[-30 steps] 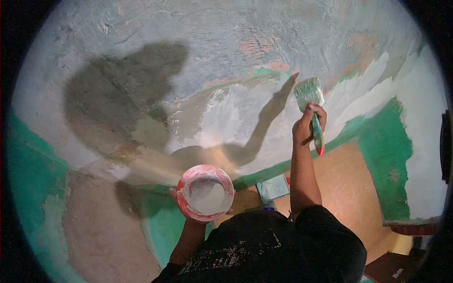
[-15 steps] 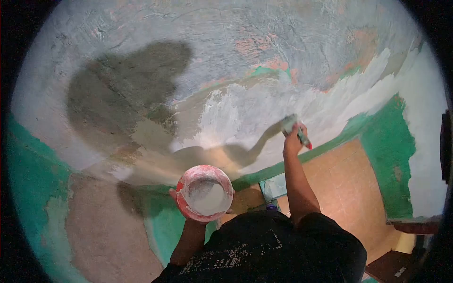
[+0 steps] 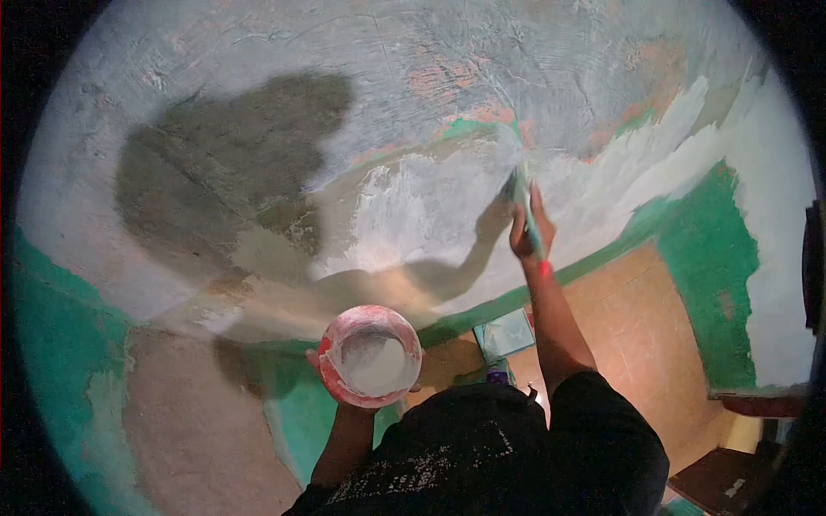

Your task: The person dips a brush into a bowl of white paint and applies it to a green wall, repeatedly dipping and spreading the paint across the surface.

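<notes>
My left hand (image 3: 313,359) cups a small red bucket (image 3: 326,359) from underneath, its fingers showing at the sides. Inside the bucket lies smooth white paste (image 3: 379,363), and whitish smears coat the inner wall. Stretched out ahead, my right hand (image 3: 535,230) grips a putty knife (image 3: 533,225) with a greenish handle and a red end. The knife is seen nearly edge-on, with its tip up at the wall (image 3: 465,193). Around that tip the wall carries whitish coating beside grey, pinkish and green patches. Whether the blade touches the wall is hard to tell.
Green paint (image 3: 710,258) covers the lower wall on both sides. Below, on the tan tiled floor (image 3: 619,318), stands a pale box-like object (image 3: 504,334) near the wall. A dark brown piece of furniture (image 3: 723,482) is at the lower right. My shadow (image 3: 232,163) falls across the wall.
My right hand has moved up the wall with the putty knife, which has turned from showing its flat face to nearly edge-on. The bucket has barely shifted in my left hand.
</notes>
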A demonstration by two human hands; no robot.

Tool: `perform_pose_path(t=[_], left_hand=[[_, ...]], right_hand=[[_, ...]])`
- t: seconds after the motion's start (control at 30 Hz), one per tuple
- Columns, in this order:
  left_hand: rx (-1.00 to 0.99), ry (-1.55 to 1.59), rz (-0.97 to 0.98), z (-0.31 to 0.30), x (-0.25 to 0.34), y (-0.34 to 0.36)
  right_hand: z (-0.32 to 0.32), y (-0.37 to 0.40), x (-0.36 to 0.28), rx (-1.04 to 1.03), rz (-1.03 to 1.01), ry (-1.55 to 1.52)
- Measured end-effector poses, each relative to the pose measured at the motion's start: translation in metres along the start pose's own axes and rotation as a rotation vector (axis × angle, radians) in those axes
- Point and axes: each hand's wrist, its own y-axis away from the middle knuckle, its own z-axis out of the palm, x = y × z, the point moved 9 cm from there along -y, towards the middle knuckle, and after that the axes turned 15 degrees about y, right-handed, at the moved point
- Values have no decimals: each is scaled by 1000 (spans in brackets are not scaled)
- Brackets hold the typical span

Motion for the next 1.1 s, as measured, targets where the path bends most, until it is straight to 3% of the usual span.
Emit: perform_pose_path(t=[0.03,0.1,0.17,0.23,0.3,0.37,0.43,0.53,0.7,0.8,0.83,0.9,0.93,1.0,1.07,1.1], left_hand=[[1,7,-15,-4,0,2],[132,-70,113,-25,18,4],[143,-80,104,-30,19,9],[13,-21,-46,-7,-3,-1],[148,-59,106,-28,14,3],[141,-58,101,-26,12,1],[-12,-23,-63,2,-10,-8],[109,-70,43,-16,3,1],[-66,-56,-67,4,-7,-2],[-75,-75,-58,8,-7,0],[-63,-68,-52,8,-10,2],[-40,25,132,5,-4,2],[-28,13,116,2,-4,1],[-5,-66,-20,-6,-5,0],[104,-41,-42,-23,-8,2],[200,44,59,-24,-13,1]], right_hand=[[8,19,6,83,-99,54],[22,40,33,-25,89,-118],[28,57,51,-110,268,-295],[16,52,54,-38,367,-380],[-2,36,50,63,440,-430],[-25,11,30,205,325,-373],[-39,-8,6,293,180,-292],[3,4,10,48,234,-249],[38,50,83,100,674,-606],[39,38,66,124,662,-611],[29,22,42,144,542,-410],[27,5,3,121,608,-664],[18,-1,-15,114,664,-728],[-4,-16,-46,206,349,-501],[-30,-28,-92,175,185,-500],[-43,-33,-108,153,108,-500]])
